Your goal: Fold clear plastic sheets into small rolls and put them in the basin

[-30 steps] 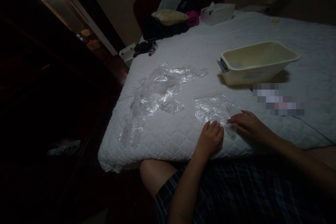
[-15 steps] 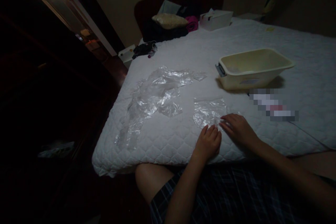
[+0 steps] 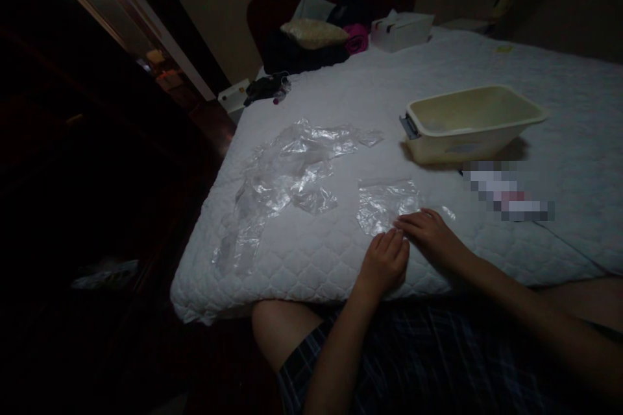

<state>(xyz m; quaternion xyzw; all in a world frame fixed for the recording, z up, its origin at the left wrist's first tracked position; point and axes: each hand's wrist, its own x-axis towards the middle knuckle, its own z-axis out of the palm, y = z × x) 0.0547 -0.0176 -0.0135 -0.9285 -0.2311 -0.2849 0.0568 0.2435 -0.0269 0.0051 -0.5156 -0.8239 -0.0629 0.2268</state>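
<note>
So, right hand [image 3: 431, 237] lies open, fingers pinning the clear bag [image 3: 384, 204] flat on the bed [image 3: 302, 259]; left hand [image 3: 387, 262] steadies its edge, maybe curled, too dim to tell.

Both hands are down flat on the white quilted bed [image 3: 341, 259], left hand [image 3: 385, 260] and right hand [image 3: 428, 237] pressing the near edge of a clear plastic bag [image 3: 384, 204]. More crumpled plastic bags [image 3: 287, 175] lie left, cream tub [image 3: 470, 120] behind.
</note>
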